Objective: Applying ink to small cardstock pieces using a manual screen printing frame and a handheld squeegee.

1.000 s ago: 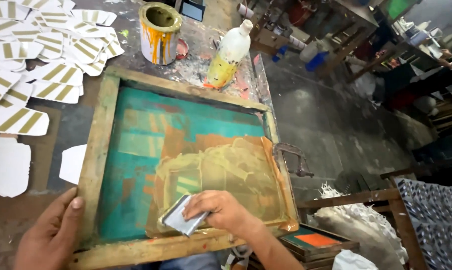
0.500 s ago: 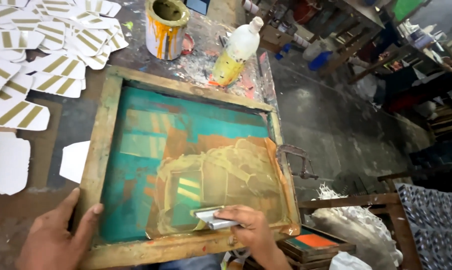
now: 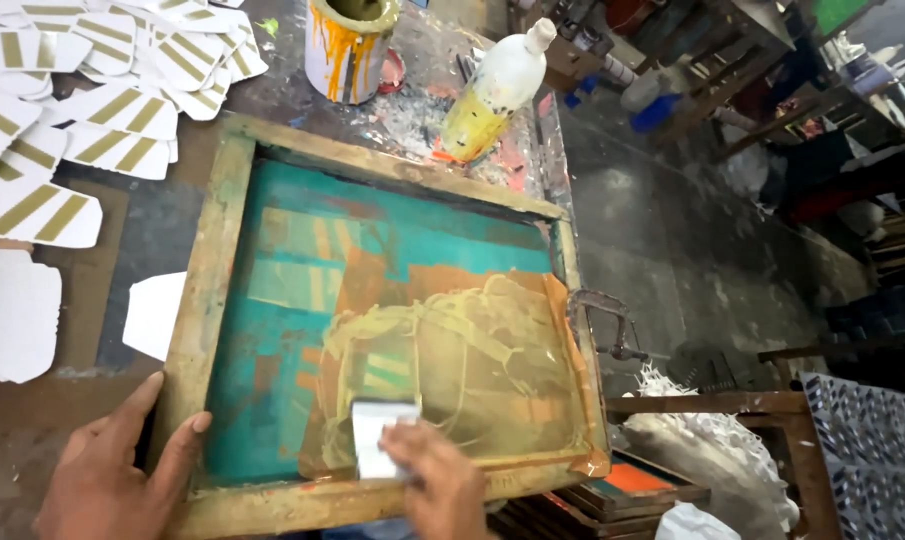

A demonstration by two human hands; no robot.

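**Mia:** So, what are the 2 hands doing?

**Ben:** At the bottom of the frame, a bit right of the middle, the right hand (image 3: 440,485) is closed around a small white scraper (image 3: 379,436). The scraper's flat edge sits on the screen (image 3: 372,300), low down, on the yellowish patch of ink (image 3: 472,370).

**Mia:** And the other hand?

**Ben:** It is at the bottom left. The left hand (image 3: 112,480) is spread open, and its fingers (image 3: 187,445) rest on the corner of the wooden frame (image 3: 207,290). It is not wrapped around anything. It just presses flat.

**Mia:** Where is the screen?

**Ben:** Right in the middle of the frame. It lies flat on the dirty table (image 3: 82,310). The mesh is mostly teal, with orange and yellow blotches toward the lower right.

**Mia:** What is under it?

**Ben:** A white card (image 3: 154,312) peeks out at the left side of the wooden frame. I cannot tell how far it goes under.

**Mia:** What else is there?

**Ben:** At the top left lie lots of white cards with gold stripes (image 3: 92,100), spread out and overlapping. At the left edge is a plain white card (image 3: 12,315). At the top middle stands a paint can (image 3: 347,45) with yellow drips down its side. Just right of it is a tilted plastic bottle (image 3: 494,95) with yellow liquid in it. At the right side of the wooden frame sits a metal clamp (image 3: 604,325).
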